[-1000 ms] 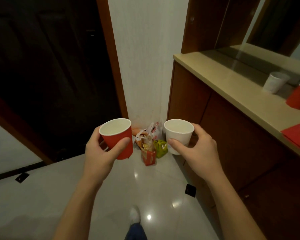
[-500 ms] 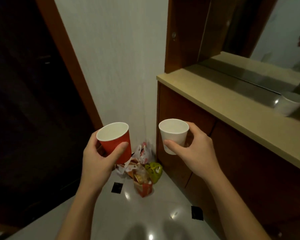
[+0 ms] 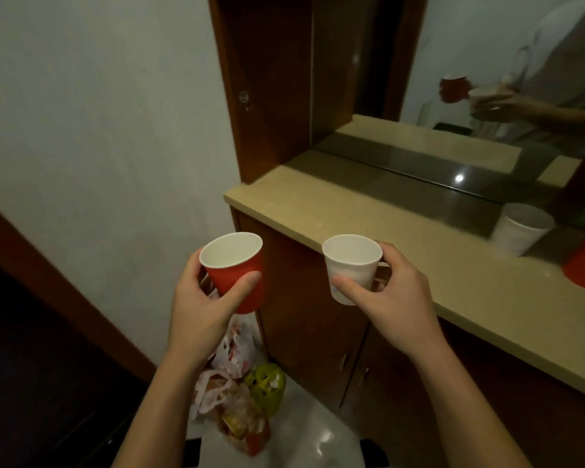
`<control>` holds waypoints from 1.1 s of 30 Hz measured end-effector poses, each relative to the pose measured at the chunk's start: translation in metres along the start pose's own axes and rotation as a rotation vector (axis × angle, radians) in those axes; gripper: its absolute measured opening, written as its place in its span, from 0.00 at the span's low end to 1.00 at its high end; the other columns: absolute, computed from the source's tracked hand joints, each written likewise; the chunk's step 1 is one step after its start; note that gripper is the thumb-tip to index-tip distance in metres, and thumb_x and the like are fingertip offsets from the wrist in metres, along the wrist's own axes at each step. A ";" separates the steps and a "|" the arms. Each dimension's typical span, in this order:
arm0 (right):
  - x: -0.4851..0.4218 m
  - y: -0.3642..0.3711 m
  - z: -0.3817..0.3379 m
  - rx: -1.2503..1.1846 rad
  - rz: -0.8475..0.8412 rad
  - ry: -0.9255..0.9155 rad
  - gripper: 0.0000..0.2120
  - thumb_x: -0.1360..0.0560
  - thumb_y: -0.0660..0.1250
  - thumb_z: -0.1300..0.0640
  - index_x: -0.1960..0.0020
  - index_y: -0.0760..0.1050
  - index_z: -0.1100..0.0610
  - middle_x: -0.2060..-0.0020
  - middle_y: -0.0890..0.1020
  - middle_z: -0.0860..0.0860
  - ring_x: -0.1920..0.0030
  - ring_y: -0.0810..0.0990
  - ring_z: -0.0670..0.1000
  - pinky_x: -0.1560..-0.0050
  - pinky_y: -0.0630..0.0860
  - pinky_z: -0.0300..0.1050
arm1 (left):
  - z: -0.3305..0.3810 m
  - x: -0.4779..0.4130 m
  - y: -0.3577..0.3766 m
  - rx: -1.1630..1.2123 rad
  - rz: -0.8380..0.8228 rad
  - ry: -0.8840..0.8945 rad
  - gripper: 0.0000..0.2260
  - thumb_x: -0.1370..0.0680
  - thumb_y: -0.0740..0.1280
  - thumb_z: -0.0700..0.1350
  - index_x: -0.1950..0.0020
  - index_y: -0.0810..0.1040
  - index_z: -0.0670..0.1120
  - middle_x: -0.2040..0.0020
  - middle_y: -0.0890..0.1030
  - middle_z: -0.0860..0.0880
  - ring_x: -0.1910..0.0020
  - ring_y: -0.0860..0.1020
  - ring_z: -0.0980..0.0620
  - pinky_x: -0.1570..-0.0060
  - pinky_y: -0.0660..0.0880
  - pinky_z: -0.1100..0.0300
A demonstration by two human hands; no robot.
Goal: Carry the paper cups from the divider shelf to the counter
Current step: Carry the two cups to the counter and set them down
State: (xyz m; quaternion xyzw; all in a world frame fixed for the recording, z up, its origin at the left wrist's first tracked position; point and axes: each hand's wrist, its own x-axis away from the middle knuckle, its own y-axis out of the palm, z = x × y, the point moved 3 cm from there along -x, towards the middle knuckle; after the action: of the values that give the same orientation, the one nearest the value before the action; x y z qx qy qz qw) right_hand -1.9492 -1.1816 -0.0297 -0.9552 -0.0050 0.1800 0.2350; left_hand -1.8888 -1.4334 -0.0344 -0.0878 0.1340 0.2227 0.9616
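The counter point(image 3: 368, 231) now fills the frame's right, closer than before; the left hand point(image 3: 200, 302) grips a red cup point(image 3: 232, 265), the right hand point(image 3: 392, 292) a white cup point(image 3: 350, 261), fingers wrapped around each, so set-down looks near.

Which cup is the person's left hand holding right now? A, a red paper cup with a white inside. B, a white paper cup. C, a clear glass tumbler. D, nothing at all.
A: the left hand is wrapped around the red paper cup with a white inside, while the right hand holds the white paper cup near the beige counter.
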 end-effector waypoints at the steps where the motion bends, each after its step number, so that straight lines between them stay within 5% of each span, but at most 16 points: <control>1: -0.013 -0.006 0.006 0.002 0.025 0.011 0.27 0.38 0.71 0.32 0.42 0.69 0.35 0.49 0.77 0.32 0.48 0.76 0.36 0.55 0.79 0.42 | 0.000 -0.016 0.014 0.006 -0.022 0.000 0.24 0.37 0.76 0.60 0.43 0.73 0.66 0.47 0.79 0.65 0.46 0.77 0.64 0.58 0.75 0.72; 6: -0.068 -0.039 0.036 0.007 0.129 0.069 0.28 0.40 0.71 0.32 0.42 0.70 0.35 0.50 0.77 0.31 0.49 0.75 0.32 0.59 0.75 0.32 | -0.003 -0.087 0.088 0.048 -0.150 0.024 0.32 0.40 0.76 0.63 0.37 0.74 0.59 0.43 0.80 0.59 0.44 0.78 0.59 0.56 0.77 0.68; 11: -0.099 -0.060 0.067 0.018 0.255 0.166 0.30 0.41 0.73 0.34 0.41 0.71 0.38 0.49 0.80 0.37 0.51 0.78 0.35 0.57 0.77 0.37 | -0.008 -0.127 0.149 0.056 -0.299 0.045 0.25 0.38 0.77 0.60 0.44 0.73 0.69 0.47 0.79 0.66 0.47 0.78 0.64 0.57 0.76 0.70; 16: -0.110 -0.069 0.090 0.033 0.328 0.222 0.30 0.40 0.75 0.36 0.40 0.72 0.40 0.48 0.80 0.36 0.49 0.79 0.38 0.53 0.80 0.43 | -0.017 -0.153 0.197 0.089 -0.426 0.035 0.27 0.37 0.77 0.55 0.41 0.74 0.58 0.45 0.80 0.56 0.47 0.79 0.60 0.57 0.75 0.70; 21: -0.117 -0.077 0.106 0.053 0.404 0.285 0.26 0.40 0.75 0.35 0.45 0.69 0.31 0.49 0.79 0.32 0.47 0.77 0.35 0.52 0.78 0.38 | -0.031 -0.182 0.238 0.100 -0.566 0.003 0.30 0.38 0.79 0.58 0.38 0.74 0.58 0.44 0.80 0.57 0.46 0.78 0.60 0.56 0.76 0.69; 27: -0.140 -0.076 0.125 0.074 0.513 0.415 0.20 0.41 0.76 0.39 0.55 0.73 0.42 0.55 0.83 0.41 0.53 0.82 0.41 0.54 0.81 0.47 | -0.046 -0.215 0.277 0.066 -0.661 -0.051 0.25 0.39 0.80 0.52 0.46 0.73 0.56 0.53 0.81 0.59 0.53 0.78 0.70 0.62 0.73 0.76; 33: -0.156 -0.078 0.131 0.138 0.552 0.413 0.24 0.38 0.78 0.44 0.44 0.78 0.50 0.54 0.84 0.41 0.54 0.82 0.38 0.53 0.81 0.42 | -0.056 -0.237 0.298 -0.058 -0.764 0.022 0.34 0.40 0.79 0.56 0.37 0.72 0.55 0.47 0.80 0.59 0.49 0.79 0.65 0.56 0.74 0.74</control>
State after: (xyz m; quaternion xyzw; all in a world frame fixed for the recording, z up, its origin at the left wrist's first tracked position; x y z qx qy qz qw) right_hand -2.1347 -1.0681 -0.0488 -0.9187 0.3133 0.0396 0.2374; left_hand -2.2407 -1.2777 -0.0494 -0.1612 0.0957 -0.1491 0.9709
